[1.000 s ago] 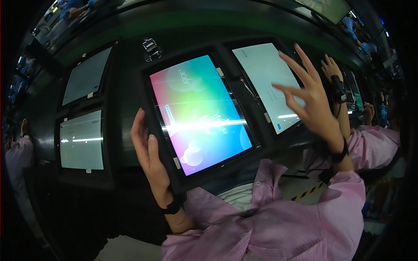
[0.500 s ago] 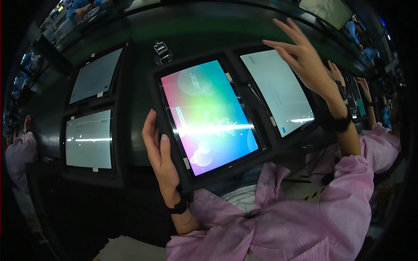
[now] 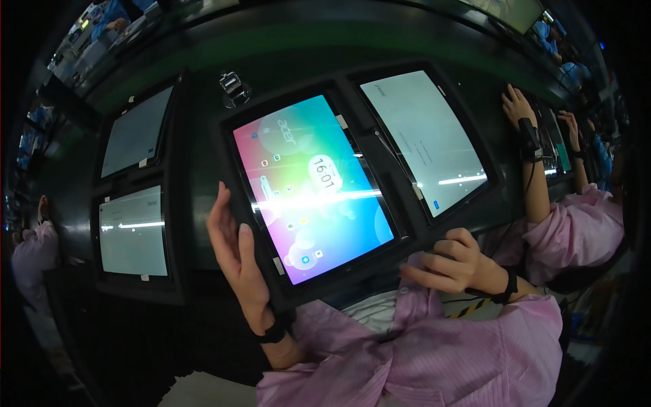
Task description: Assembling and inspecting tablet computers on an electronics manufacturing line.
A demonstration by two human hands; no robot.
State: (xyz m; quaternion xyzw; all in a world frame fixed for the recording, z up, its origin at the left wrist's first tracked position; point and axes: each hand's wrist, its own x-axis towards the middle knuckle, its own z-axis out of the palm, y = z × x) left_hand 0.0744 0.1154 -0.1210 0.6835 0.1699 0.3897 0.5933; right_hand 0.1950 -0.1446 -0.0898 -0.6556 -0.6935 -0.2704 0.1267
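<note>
In front of me a tablet [image 3: 339, 227] lies tilted in a black foam tray [image 3: 225, 129]. Its lit screen shows a colourful home page with icons and a clock bubble. My left hand [image 3: 241, 261] is open at the tray's left edge, with its fingers stretched upward and nothing in them. My right hand [image 3: 454, 264] hovers near the tray's lower right corner, close to my pink shirt. Its fingers are loosely bent and apart, and I see nothing in them. A second tablet [image 3: 427, 136] with a pale screen lies in the tray to the right.
At the left, two more pale-screened tablets, an upper one [image 3: 139, 129] and a lower one [image 3: 132, 237], rest in black trays. A small shiny metal and clear device [image 3: 232, 88] stands beyond the middle tray. To the right, a co-worker's hand [image 3: 519, 105] is over another workplace.
My right hand has come down from above the right tablet to the lower tray corner, its fingers bending. Icons and a clock have appeared on the middle tablet. My left hand stays beside it.
</note>
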